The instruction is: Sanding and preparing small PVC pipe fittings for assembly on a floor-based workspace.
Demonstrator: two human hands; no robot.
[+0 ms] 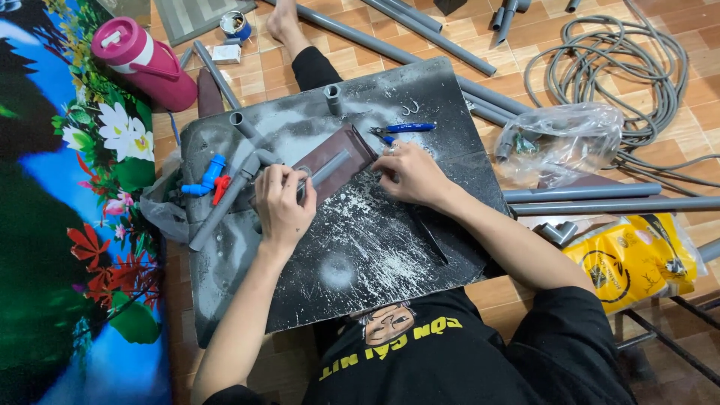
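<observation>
A short grey plastic pipe (pixel 330 168) lies across a brown tile-like block (pixel 335 154) on a dark, dust-speckled board (pixel 360 247). My left hand (pixel 282 204) grips the pipe's near end at the block's left corner. My right hand (pixel 409 174) presses on the block's right edge, fingers curled, with a ring on one finger. Blue-handled pliers (pixel 401 128) lie just beyond my right hand. A grey pipe assembly with a tee (pixel 234 187) and a blue and red valve (pixel 208 180) rests left of my left hand.
Several long grey pipes (pixel 585 199) and a coiled grey hose (pixel 622 67) lie on the wooden floor to the right. A clear bag of fittings (pixel 562 139), a yellow bag (pixel 634 259), a pink jug (pixel 146 61) and a flowered mat (pixel 67 225) surround the board.
</observation>
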